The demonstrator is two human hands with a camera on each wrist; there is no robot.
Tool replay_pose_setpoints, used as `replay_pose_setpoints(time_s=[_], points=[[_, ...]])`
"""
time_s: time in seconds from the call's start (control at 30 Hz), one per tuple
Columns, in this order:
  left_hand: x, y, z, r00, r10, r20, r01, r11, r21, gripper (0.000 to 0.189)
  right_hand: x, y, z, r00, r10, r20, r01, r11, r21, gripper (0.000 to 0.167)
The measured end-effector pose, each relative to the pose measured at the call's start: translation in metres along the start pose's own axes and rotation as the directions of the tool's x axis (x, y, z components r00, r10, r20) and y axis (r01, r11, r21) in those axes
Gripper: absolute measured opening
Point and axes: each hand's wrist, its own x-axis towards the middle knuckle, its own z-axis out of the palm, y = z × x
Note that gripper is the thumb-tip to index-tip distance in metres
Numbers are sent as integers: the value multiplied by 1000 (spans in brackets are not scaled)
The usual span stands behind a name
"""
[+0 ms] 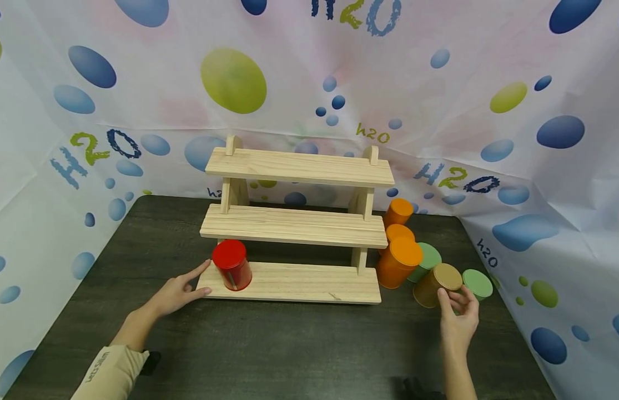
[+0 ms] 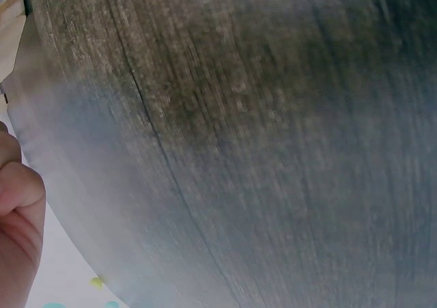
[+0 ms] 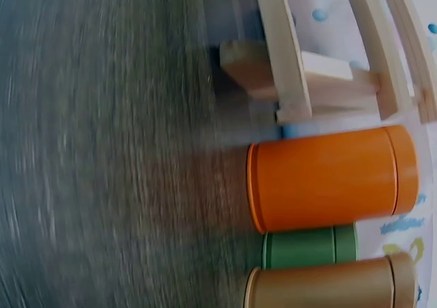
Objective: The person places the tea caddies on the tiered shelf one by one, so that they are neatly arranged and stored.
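Observation:
In the head view, my left hand [image 1: 173,293] is at the left end of a three-tier wooden shelf [image 1: 299,282], thumb and index finger spread, fingertips right at the bottom board. Beside it, a red canister [image 1: 233,266] stands upright on that board. My right hand [image 1: 459,318] is at a gold canister [image 1: 431,288], thumb against its front and curled fingers at its right side. The right wrist view shows this gold canister [image 3: 328,285] level with its neighbours but none of the hand's fingers. A green canister [image 1: 477,284] stands just right of those fingers.
Several orange canisters [image 1: 399,264] line the shelf's right side, with another green canister [image 1: 427,259] between them and the gold one. Everything stands on a dark wood-grain table [image 1: 289,350]. A patterned sheet [image 1: 309,72] hangs behind and along the sides.

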Motion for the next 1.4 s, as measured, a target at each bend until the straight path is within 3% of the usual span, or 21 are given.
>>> replay_pose_setpoints(time_s=[0.23, 0.5, 0.93, 1.4], points=[[-1, -1, 0, 1000, -1, -4, 1, 1000, 1, 77, 11, 3, -5, 998, 69, -7, -69, 988, -136, 60], [-2, -1, 1, 1000, -8, -2, 8, 1000, -9, 77, 18, 5, -4, 996, 82, 28, -76, 983, -168, 64], [-2, -1, 2, 1000, -20, -5, 20, 1000, -9, 78, 24, 12, 8, 999, -10, 31, 18, 962, -274, 69], [2, -2, 1, 1000, -31, 5, 31, 999, -11, 79, 26, 20, 11, 997, -75, -7, 71, 961, -268, 62]])
